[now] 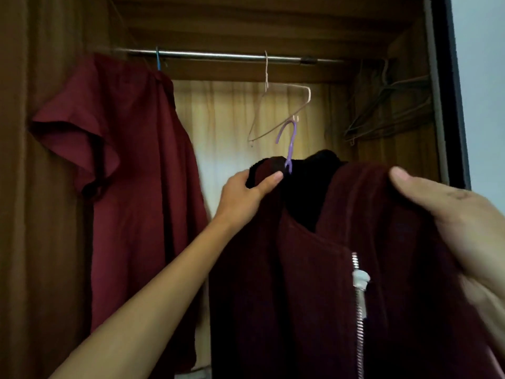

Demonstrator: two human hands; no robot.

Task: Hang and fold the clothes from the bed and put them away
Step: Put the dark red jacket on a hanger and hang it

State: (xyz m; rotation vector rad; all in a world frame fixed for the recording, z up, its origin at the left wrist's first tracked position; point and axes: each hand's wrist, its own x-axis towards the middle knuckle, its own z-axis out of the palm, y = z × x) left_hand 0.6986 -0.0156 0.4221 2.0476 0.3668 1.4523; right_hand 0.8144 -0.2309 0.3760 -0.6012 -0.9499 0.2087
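Head view: fingers [269,180] of left hand [244,196] and right hand [459,222] clutch jacket [300,283], hanger [291,140] mostly hidden.

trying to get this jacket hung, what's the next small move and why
Probably lift the dark maroon zip jacket until its purple plastic hanger hook clears the silver metal rod: the left hand and right hand grip it, and the hook hangs below the rod.

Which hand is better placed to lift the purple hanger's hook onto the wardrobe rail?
Left, probably. The left hand grips the maroon jacket at the neck of the purple hanger, below the rail; the right hand only holds a shoulder, off to the side.
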